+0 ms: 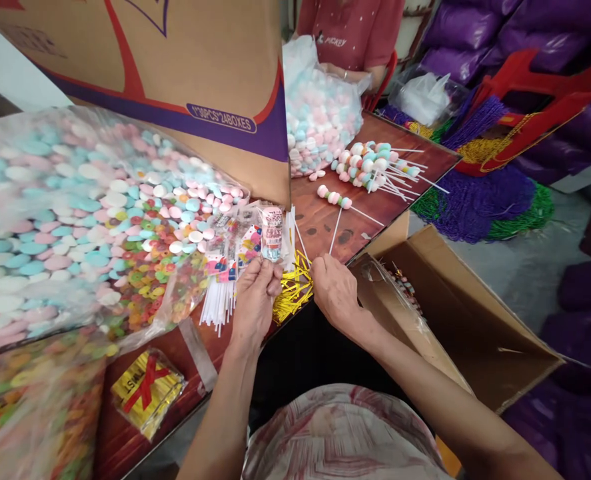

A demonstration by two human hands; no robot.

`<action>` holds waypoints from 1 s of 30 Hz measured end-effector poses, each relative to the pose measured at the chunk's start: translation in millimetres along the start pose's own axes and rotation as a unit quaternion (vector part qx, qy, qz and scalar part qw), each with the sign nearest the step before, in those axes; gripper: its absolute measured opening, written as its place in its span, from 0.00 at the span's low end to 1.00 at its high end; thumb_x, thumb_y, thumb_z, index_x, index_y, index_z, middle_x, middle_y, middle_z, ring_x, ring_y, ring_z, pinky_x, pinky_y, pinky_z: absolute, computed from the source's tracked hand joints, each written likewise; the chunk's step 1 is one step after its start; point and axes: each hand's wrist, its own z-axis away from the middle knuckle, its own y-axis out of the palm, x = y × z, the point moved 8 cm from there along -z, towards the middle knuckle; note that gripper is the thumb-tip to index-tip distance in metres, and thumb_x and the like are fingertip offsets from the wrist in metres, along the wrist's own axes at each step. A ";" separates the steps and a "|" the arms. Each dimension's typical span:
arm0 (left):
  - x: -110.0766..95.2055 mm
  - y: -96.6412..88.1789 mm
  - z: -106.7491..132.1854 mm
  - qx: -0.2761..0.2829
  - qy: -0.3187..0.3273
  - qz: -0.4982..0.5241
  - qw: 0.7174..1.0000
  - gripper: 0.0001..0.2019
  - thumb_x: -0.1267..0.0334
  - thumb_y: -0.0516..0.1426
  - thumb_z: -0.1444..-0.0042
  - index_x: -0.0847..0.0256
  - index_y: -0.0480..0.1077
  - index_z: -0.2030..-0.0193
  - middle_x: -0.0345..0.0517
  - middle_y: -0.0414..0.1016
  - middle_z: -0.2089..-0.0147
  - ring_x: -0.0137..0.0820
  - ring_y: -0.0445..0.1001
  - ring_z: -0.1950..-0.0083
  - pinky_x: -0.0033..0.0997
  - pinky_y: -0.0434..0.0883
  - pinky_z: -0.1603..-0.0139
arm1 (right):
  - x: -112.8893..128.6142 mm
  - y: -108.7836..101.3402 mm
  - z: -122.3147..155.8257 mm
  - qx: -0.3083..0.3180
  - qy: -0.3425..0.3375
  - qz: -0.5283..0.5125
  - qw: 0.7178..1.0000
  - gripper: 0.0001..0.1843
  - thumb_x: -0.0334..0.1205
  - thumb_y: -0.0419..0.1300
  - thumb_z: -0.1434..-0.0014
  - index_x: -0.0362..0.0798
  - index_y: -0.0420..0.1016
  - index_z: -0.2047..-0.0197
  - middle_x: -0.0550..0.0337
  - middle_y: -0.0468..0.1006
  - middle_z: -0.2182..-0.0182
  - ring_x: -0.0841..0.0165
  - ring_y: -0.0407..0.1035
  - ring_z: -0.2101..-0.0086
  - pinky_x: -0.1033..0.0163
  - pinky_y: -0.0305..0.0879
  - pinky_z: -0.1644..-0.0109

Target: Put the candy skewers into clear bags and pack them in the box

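My left hand (259, 288) is closed, pinching the lower end of a small clear candy bag (272, 230) with red print; pale candy shows inside near its bottom. My right hand (336, 291) is closed at the right edge of a pile of gold twist ties (294, 291); whatever its fingers grip is hidden. A white stick (335, 231) runs up from behind the right knuckles. Just beyond lies a candy skewer (334, 198) of pink, white and green pieces. White sticks (218, 303) and flat printed bags (232, 233) lie beside my left hand.
Open bags of pastel candies (50, 220) and ring gummies (35, 400) cover the left. A large carton (175, 80) stands behind them. Finished skewers (370, 165) are piled at the back right. An open box (475, 320) sits at right; a person (350, 40) is opposite.
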 end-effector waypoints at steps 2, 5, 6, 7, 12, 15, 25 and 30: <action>4.6 -0.4 -2.1 -0.004 -0.024 0.003 1.000 0.16 0.61 0.67 0.52 0.63 0.63 0.72 0.37 0.66 0.72 0.15 0.51 0.79 0.17 0.52 0.79 | -5.1 0.9 -1.4 0.011 0.022 -0.037 0.999 0.09 0.28 0.50 0.36 0.48 0.66 0.67 0.55 0.72 0.72 0.63 0.65 0.70 0.60 0.52 0.67; 9.7 1.4 -3.7 -0.012 -0.046 -0.003 0.999 0.14 0.61 0.66 0.51 0.64 0.64 0.71 0.36 0.65 0.74 0.14 0.47 0.80 0.17 0.48 0.81 | -19.1 -5.2 -3.2 0.022 0.083 -0.188 0.978 0.07 0.32 0.49 0.34 0.49 0.63 0.65 0.61 0.70 0.74 0.67 0.63 0.74 0.63 0.52 0.70; 10.8 2.8 -3.9 -0.015 -0.047 -0.007 0.999 0.14 0.62 0.65 0.51 0.63 0.63 0.70 0.35 0.64 0.75 0.14 0.47 0.81 0.17 0.46 0.81 | -22.2 -9.3 -3.4 0.016 0.097 -0.260 0.961 0.07 0.34 0.48 0.33 0.50 0.62 0.65 0.63 0.70 0.74 0.68 0.62 0.75 0.64 0.53 0.71; 11.8 4.7 -3.8 -0.018 -0.047 -0.012 0.999 0.14 0.62 0.65 0.51 0.62 0.62 0.70 0.34 0.63 0.76 0.15 0.47 0.81 0.17 0.46 0.81 | -23.2 -13.6 -3.6 0.009 0.103 -0.333 0.937 0.08 0.36 0.48 0.32 0.50 0.62 0.64 0.64 0.69 0.73 0.69 0.62 0.75 0.65 0.54 0.70; 20.1 19.4 -2.1 -0.012 -0.024 -0.041 0.999 0.12 0.66 0.60 0.50 0.56 0.60 0.62 0.30 0.62 0.78 0.18 0.49 0.82 0.18 0.44 0.81 | -8.0 -18.1 -4.5 0.034 0.083 -0.573 0.815 0.08 0.41 0.52 0.34 0.49 0.66 0.65 0.64 0.68 0.71 0.72 0.63 0.71 0.68 0.61 0.67; 23.3 24.8 -0.8 -0.010 0.023 -0.079 0.997 0.10 0.66 0.58 0.49 0.56 0.60 0.63 0.30 0.61 0.78 0.19 0.51 0.82 0.18 0.48 0.81 | -8.7 -6.9 -4.4 0.033 0.142 -0.624 0.768 0.10 0.43 0.57 0.38 0.48 0.68 0.69 0.64 0.71 0.74 0.72 0.64 0.73 0.67 0.62 0.69; 29.1 38.4 5.6 0.041 0.052 -0.074 0.995 0.09 0.61 0.63 0.47 0.60 0.67 0.65 0.35 0.64 0.73 0.18 0.54 0.78 0.19 0.52 0.78 | -26.7 -14.3 2.1 -0.039 0.209 -0.585 0.783 0.14 0.44 0.59 0.40 0.47 0.69 0.74 0.66 0.68 0.78 0.73 0.60 0.75 0.67 0.59 0.70; 30.9 41.4 2.5 0.014 0.016 -0.002 1.000 0.14 0.61 0.66 0.50 0.63 0.64 0.71 0.32 0.60 0.77 0.15 0.50 0.80 0.16 0.49 0.80 | -22.6 -9.4 2.4 -0.015 0.165 -0.611 0.774 0.08 0.42 0.56 0.38 0.49 0.66 0.69 0.64 0.67 0.71 0.71 0.62 0.69 0.66 0.61 0.65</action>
